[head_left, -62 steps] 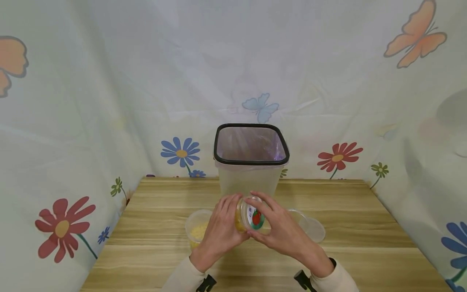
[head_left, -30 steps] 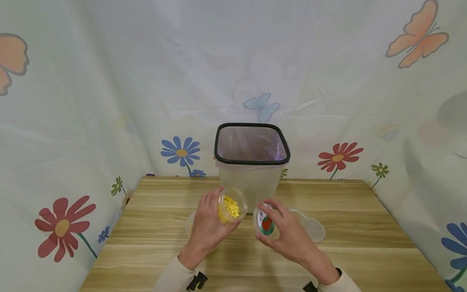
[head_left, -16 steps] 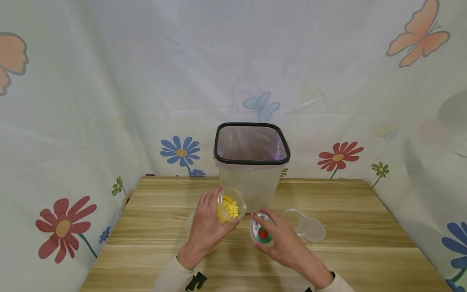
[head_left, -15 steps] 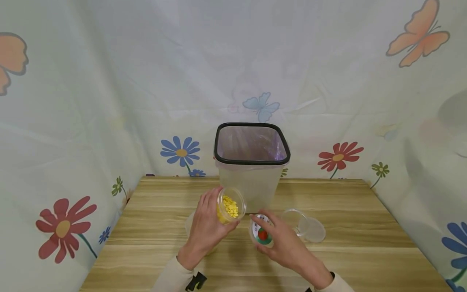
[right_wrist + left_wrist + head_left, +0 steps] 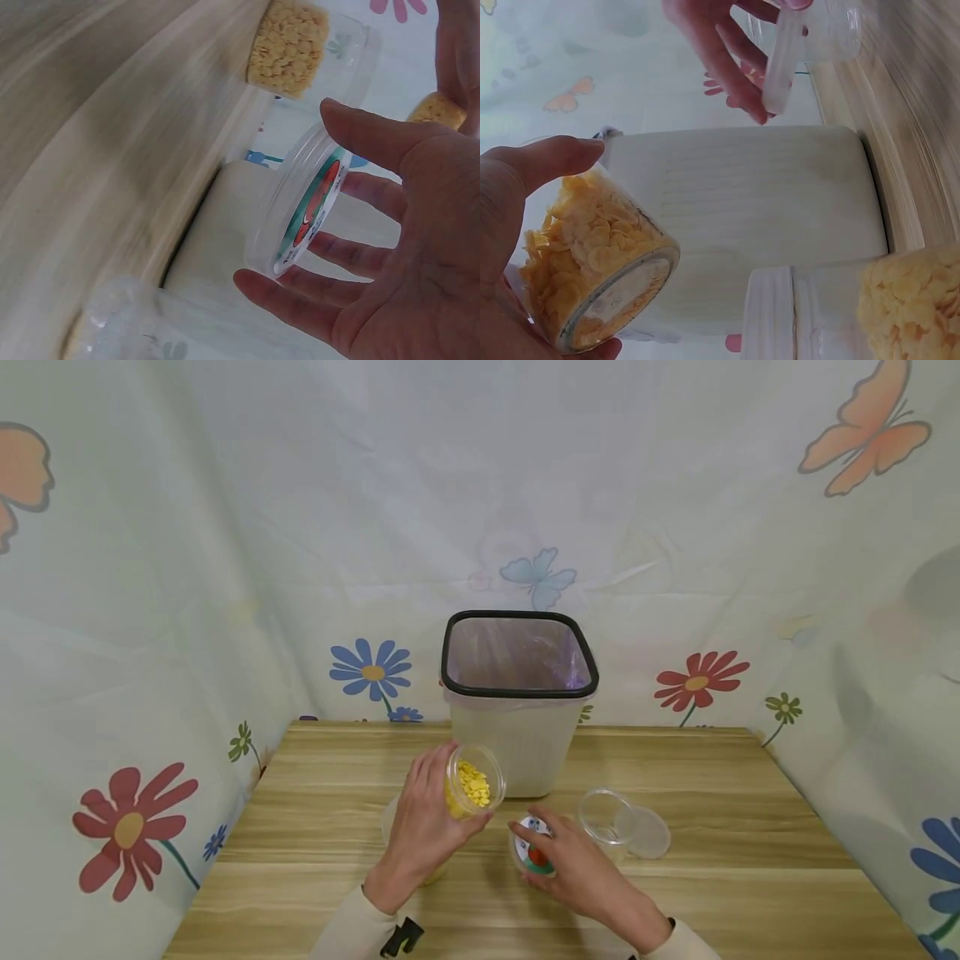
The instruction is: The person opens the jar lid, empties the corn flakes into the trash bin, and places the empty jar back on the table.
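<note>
The left hand (image 5: 420, 835) grips an open jar (image 5: 472, 781) of yellow flakes, tilted, in front of the bin (image 5: 517, 710). Just right of it, the right hand (image 5: 581, 872) pinches the lid (image 5: 531, 853) by its rim, low over the table (image 5: 750, 860).

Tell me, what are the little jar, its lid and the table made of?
The jar looks like clear, glossy plastic: the yellow flakes show through. The lid seems see-through plastic too, with a printed sticker. The table looks like wood, maybe a smooth wood-pattern coating: pale grain stripes.

A wooden table (image 5: 720, 827) is enclosed on three sides by a pale cloth backdrop (image 5: 262, 527) printed with flowers and butterflies.
</note>
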Demonstrator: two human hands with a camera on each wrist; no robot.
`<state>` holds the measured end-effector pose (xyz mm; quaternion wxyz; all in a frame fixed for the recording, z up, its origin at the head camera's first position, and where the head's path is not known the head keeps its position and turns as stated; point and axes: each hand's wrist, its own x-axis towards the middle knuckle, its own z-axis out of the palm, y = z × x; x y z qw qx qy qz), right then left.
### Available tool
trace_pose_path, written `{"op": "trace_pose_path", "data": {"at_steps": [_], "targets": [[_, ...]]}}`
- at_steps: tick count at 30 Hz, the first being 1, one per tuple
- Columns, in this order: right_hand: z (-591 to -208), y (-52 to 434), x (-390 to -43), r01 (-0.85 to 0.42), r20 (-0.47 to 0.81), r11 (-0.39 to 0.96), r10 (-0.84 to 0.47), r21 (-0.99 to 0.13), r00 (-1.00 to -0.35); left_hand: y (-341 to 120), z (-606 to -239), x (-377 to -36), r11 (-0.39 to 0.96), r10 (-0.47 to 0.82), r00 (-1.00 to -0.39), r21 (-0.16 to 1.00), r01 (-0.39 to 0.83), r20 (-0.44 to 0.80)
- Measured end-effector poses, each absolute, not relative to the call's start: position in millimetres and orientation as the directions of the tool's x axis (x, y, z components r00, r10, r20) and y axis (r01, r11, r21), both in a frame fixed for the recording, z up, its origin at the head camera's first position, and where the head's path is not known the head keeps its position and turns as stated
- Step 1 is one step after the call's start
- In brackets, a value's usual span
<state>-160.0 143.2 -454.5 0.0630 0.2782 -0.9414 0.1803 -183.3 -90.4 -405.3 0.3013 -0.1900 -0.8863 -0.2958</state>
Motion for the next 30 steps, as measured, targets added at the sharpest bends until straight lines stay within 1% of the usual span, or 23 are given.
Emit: {"op": "trace_pose_path", "data": {"at_steps": [8,11,17,22,30], "targets": [[-468.5,145.2,-166.7,-0.515,0.137,0.796,-0.499,-0.319,-0.856,-91.2,-404.9,-184.0,0.752,0.164,-0.741,0.404,0.521,0.651],[-473.3,145.9,-168.6,-0.52,0.116,0.792,-0.512,-0.321,-0.851,-91.3,-404.3,-183.9,0.752,0.165,-0.739,0.401,0.522,0.653],[-478.8,145.9,-171.2,-0.548,0.072,0.784,-0.553,-0.292,-0.83,-91.5,-404.2,-184.2,0.749,0.166,-0.732,0.399,0.529,0.66],[-481.7,146.2,-171.8,-0.527,0.022,0.793,-0.547,-0.306,-0.837,-92.0,-404.3,-183.9,0.756,0.17,-0.73,0.387,0.527,0.662],[-488.8,148.8,-174.9,-0.502,0.019,0.81,-0.522,-0.302,-0.853,-92.6,-405.3,-183.9,0.759,0.169,-0.738,0.392,0.521,0.654]]}}
